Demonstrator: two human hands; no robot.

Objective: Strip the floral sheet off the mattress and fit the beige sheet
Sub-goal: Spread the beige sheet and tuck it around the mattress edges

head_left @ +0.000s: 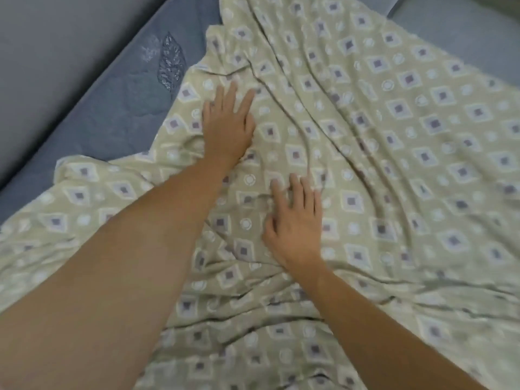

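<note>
Beige sheet (365,142) lies rumpled across the blue mattress (112,114). I see left hand (228,128) and right hand (295,229) pressing it, fingers straight, gripping nothing.

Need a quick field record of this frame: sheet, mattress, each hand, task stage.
sheet: beige sheet with diamond and circle print, spread rumpled, many creases
mattress: blue mattress bare along the upper left, leaf motif stitched in
left hand: flat on the sheet near its edge, fingers straight and spread
right hand: flat on the sheet nearer the camera, fingers straight; slightly blurred
floral sheet: not in view
stage: beige sheet laid over the mattress but not fitted; left edge uncovered
</note>
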